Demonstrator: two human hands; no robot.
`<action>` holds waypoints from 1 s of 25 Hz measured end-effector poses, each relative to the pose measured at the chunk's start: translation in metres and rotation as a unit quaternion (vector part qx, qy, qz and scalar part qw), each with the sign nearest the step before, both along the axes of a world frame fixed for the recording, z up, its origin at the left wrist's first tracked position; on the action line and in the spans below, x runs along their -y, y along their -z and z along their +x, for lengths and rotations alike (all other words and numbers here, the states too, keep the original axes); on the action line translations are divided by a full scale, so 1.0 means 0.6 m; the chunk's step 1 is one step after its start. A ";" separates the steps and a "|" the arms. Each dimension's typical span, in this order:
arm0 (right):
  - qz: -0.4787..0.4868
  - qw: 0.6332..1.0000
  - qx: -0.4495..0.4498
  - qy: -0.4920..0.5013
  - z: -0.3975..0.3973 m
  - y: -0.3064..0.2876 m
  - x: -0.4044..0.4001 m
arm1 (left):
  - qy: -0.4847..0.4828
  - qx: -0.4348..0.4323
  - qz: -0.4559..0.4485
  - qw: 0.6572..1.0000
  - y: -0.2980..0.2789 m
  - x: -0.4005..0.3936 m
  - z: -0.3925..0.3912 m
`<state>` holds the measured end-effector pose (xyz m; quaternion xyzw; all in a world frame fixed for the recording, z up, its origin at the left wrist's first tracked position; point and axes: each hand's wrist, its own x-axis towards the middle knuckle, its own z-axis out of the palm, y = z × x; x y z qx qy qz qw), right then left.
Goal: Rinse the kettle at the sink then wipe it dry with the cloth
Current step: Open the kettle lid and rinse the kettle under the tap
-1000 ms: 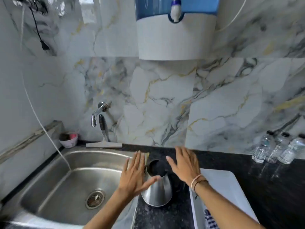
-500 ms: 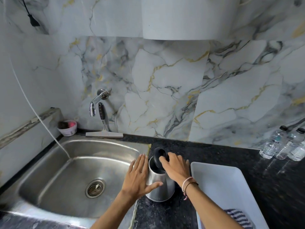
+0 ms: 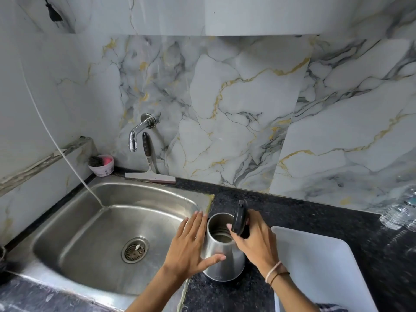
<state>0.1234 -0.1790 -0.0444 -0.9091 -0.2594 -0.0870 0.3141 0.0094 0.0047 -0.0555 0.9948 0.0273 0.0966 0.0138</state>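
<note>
A steel kettle stands upright on the black counter just right of the steel sink. Its black lid is swung up on its hinge, so the empty inside shows. My right hand grips the kettle's handle side, thumb by the raised lid. My left hand lies flat against the kettle's left wall, fingers spread, thumb across its front. A striped cloth peeks in at the bottom edge inside the white tray.
A wall tap hangs over the sink's back, a squeegee under it. A small tub with a scrubber sits at the back left corner. A white cord runs down into the sink. Plastic bottles stand at the right.
The kettle's lid has swung from down to fully up under my right hand. My left hand has stayed on the kettle's side. The view has tilted down and closer.
</note>
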 end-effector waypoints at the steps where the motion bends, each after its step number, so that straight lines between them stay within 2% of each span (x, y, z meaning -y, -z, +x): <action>1: -0.002 1.000 0.024 0.003 0.003 0.006 -0.002 | 0.001 -0.004 -0.004 1.000 0.001 -0.001 0.000; 7: 0.004 0.999 0.003 0.042 0.026 -0.001 -0.060 | -0.002 -0.002 -0.037 0.999 0.001 -0.056 0.002; 12: 0.067 0.995 0.002 0.078 0.012 -0.003 -0.235 | 0.004 0.020 -0.030 0.999 -0.015 -0.241 -0.003; 20: 0.092 0.993 -0.034 0.062 0.015 0.002 -0.505 | 0.000 -0.053 -0.022 0.998 -0.016 -0.514 0.007; 22: 0.099 0.991 -0.066 0.067 0.018 0.009 -0.546 | -0.017 -0.028 -0.099 0.994 -0.027 -0.556 0.023; 25: 0.113 0.987 -0.073 0.083 0.029 0.018 -0.593 | -0.073 0.145 -0.268 0.949 -0.073 -0.599 0.071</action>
